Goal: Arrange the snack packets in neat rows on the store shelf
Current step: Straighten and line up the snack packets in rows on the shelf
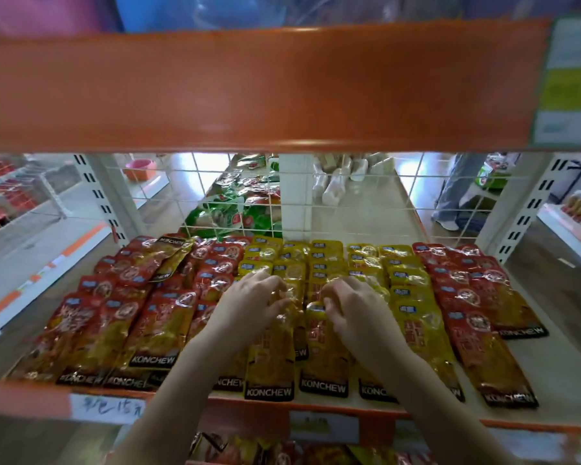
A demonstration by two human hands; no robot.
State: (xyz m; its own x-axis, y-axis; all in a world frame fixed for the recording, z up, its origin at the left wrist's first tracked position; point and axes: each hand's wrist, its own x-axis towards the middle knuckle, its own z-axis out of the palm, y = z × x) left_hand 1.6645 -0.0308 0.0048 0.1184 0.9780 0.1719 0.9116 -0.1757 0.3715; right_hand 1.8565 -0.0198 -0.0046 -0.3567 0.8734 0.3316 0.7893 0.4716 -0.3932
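Two hands work the yellow packets [319, 263] at the middle of a store shelf [550, 380].

The left hand [249, 298] and right hand [351, 303] each pinch a yellow packet with curled fingers; red packets [121, 317] lie in overlapping rows on both sides, before a wire grid [349, 203].

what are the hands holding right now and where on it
Both the left hand and right hand have fingers curled on the upper ends of yellow snack packets mid-shelf; whether either packet is truly gripped cannot be told.
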